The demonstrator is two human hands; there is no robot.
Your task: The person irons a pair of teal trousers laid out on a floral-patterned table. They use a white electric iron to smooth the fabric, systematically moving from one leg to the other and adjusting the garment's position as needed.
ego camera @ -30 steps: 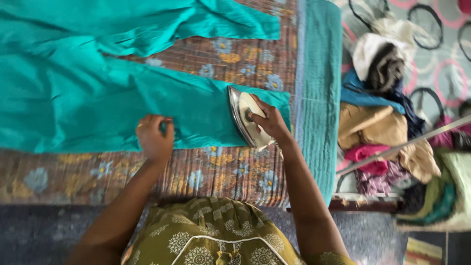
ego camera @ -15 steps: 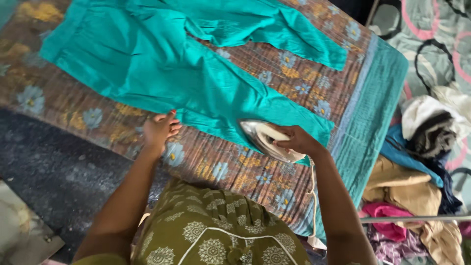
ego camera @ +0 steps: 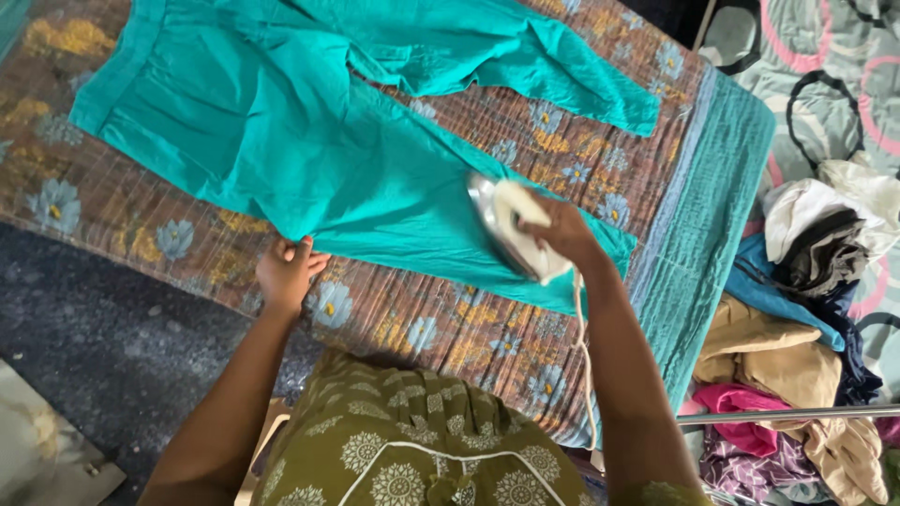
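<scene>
Floral quilted table cover (ego camera: 441,328) under spread teal trousers (ego camera: 309,159), white iron (ego camera: 516,225) on them

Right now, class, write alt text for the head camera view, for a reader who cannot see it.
A person's right hand presses a white iron on teal trousers spread over a floral quilt, while the left hand holds the fabric's edge. A pile of clothes lies to the right.

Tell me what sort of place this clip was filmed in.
Most likely a home ironing spot: an iron pressed on teal trousers spread over a floral quilted cloth, with a pile of mixed clothes heaped to the right.
</scene>
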